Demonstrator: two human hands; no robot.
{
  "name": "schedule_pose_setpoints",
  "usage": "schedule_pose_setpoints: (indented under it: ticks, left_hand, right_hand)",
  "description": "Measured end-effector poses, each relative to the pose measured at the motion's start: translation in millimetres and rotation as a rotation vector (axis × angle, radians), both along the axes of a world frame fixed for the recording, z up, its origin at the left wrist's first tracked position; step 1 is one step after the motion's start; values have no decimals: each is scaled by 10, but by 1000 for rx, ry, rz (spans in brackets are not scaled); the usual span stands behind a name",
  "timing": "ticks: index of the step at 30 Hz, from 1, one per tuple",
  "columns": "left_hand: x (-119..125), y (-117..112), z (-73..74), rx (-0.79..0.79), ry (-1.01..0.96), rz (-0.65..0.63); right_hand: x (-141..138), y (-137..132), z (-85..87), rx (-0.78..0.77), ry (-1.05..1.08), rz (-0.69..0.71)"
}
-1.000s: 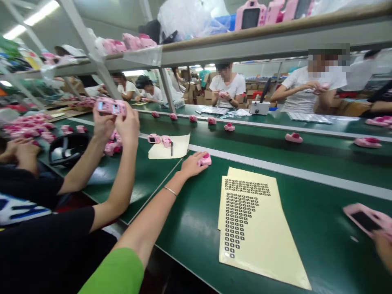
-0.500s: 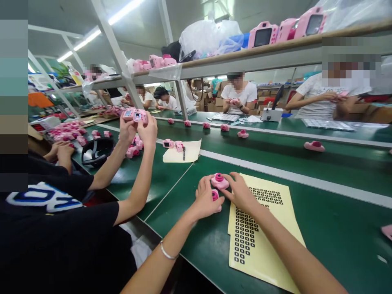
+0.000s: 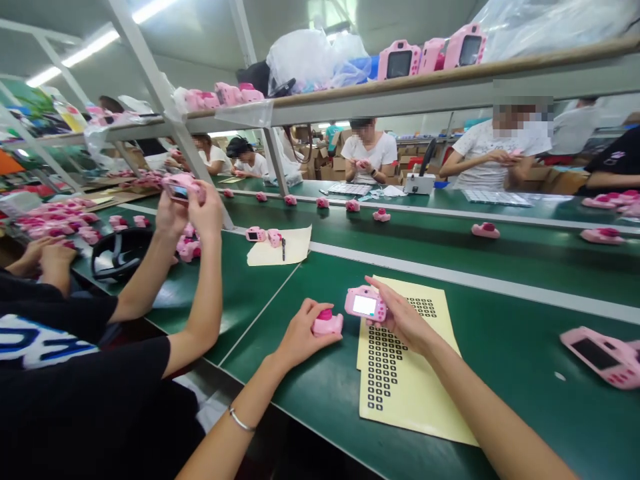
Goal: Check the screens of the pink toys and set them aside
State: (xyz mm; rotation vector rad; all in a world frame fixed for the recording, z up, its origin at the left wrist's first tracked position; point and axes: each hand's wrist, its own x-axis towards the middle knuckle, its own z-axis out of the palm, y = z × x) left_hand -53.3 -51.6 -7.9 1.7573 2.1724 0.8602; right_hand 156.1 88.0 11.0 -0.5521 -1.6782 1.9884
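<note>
- Fingers (image 3: 383, 291) of right hand (image 3: 403, 320) clamped on small pink plastic toy camera (image 3: 365, 305). Its white screen faces the viewer, over the top corner of the yellow sheet of small black stickers (image 3: 415, 387).
- Left hand (image 3: 299, 335) closed over second pink plastic camera (image 3: 327, 324), which rests on the green table (image 3: 500, 347) just left of the sheet.
- Third pink camera (image 3: 600, 357) lies screen up, well to the right.
- Co-worker's hands (image 3: 193, 210) at left grip another pink camera (image 3: 183, 187), raised.
</note>
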Motion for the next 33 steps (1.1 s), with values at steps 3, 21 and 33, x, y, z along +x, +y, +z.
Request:
schedule_pose_setpoints:
  ticks: [3, 21, 33]
  left_hand:
    - [48, 188, 50, 64, -125, 46]
    - [807, 526, 225, -113, -1127, -32]
    - [783, 451, 82, -75, -1183, 103]
  right_hand:
    - [393, -94, -35, -152, 0, -83]
    - [938, -150, -245, -365, 78, -245]
    - [959, -164, -470, -498, 9, -272]
